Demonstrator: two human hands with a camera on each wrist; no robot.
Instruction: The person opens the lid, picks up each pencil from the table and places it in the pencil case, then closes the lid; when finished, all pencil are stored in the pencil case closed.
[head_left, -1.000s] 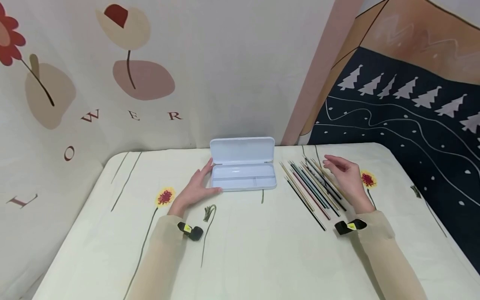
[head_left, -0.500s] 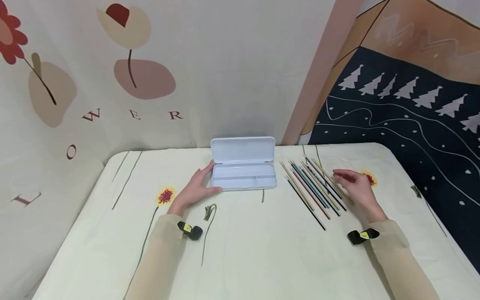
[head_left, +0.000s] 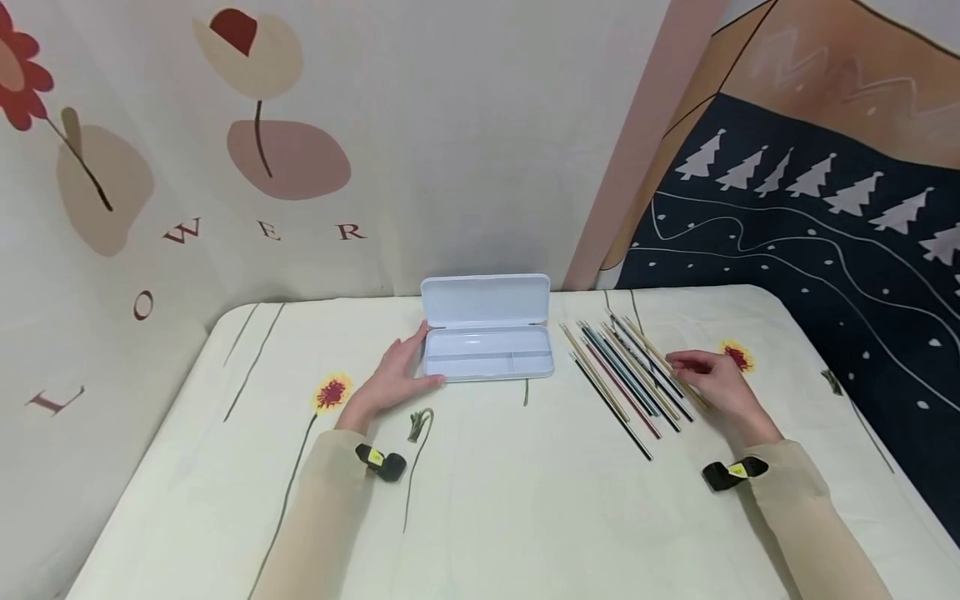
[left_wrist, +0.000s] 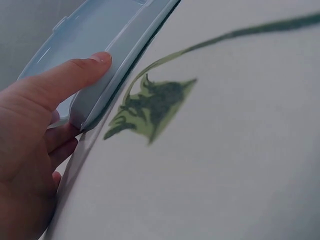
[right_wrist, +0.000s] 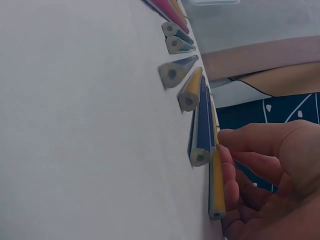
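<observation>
Head view shows us the left hand (head_left: 392,375) clamped on the pale-blue case (head_left: 487,340) at its 8 o'clock corner; toward 4 o'clock lie pencils (head_left: 621,369), the right hand (head_left: 723,387) against a yellow pencil (right_wrist: 216,190), its grip we cannot tell.

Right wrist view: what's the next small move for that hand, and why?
Probably pinch the rightmost yellow wooden pencil between thumb and fingers: the bare right hand is right beside it, and the bare left hand holds the corner of the open, pale-blue rectangular pencil box, whose compartments show no pencils.
</observation>
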